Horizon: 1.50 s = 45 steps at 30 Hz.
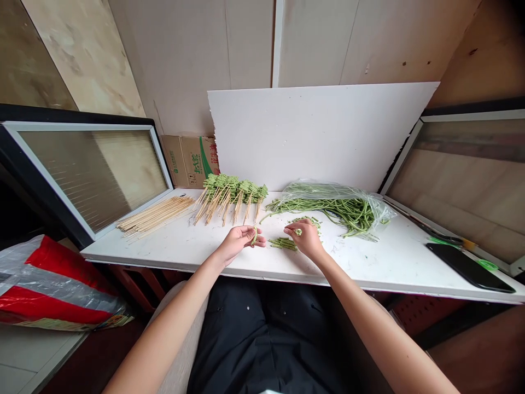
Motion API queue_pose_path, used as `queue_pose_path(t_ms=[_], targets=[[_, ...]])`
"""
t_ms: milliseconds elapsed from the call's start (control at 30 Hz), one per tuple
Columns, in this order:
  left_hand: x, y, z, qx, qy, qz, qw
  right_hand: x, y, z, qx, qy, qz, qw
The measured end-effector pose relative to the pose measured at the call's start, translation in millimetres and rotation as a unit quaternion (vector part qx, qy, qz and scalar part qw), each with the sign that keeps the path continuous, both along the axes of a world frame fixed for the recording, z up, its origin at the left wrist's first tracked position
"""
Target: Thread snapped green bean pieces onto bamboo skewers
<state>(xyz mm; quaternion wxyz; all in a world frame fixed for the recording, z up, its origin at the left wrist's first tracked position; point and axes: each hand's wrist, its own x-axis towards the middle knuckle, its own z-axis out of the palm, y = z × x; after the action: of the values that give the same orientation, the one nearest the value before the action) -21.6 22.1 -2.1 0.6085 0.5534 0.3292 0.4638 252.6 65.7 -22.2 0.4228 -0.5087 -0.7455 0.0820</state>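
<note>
My left hand [240, 243] is closed lightly around a short green bean piece [254, 235] near the table's front edge; whether a skewer runs through it is too small to tell. To its right, my right hand [307, 236] has thumb and fingers pinched together, with a bit of green showing among them that I cannot make out for certain. Cut bean pieces [284, 243] lie in a small row between the hands. More loose cut pieces [315, 221] lie behind my right hand, which partly hides them.
Finished bean skewers [233, 191] are stacked at the back, beside a cardboard box [188, 160]. Bare bamboo skewers [158, 214] lie left. Long green beans [353, 213] spill from a clear plastic bag [328, 189]. A phone [470, 266] and scissors [445, 236] rest right.
</note>
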Motion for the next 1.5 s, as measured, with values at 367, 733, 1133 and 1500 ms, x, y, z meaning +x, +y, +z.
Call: queue_pose_path(t_ms=[367, 733, 1133, 1500], targets=[[2, -2, 3.0, 0.009, 0.025, 0.003, 1.000, 8, 12, -21.3, -0.068, -0.159, -0.043, 0.984], [10, 5, -6.0, 0.060, 0.011, 0.147, 0.987, -26, -34, 22.9, 0.031, 0.005, 0.174, 0.984], [16, -6, 3.9, 0.062, 0.034, 0.107, 0.992, -44, -48, 26.7, 0.188, 0.023, 0.174, 0.966], [17, -12, 1.7, 0.112, 0.083, 0.019, 0.990, -55, -56, 19.5, 0.132, 0.153, 0.152, 0.968]])
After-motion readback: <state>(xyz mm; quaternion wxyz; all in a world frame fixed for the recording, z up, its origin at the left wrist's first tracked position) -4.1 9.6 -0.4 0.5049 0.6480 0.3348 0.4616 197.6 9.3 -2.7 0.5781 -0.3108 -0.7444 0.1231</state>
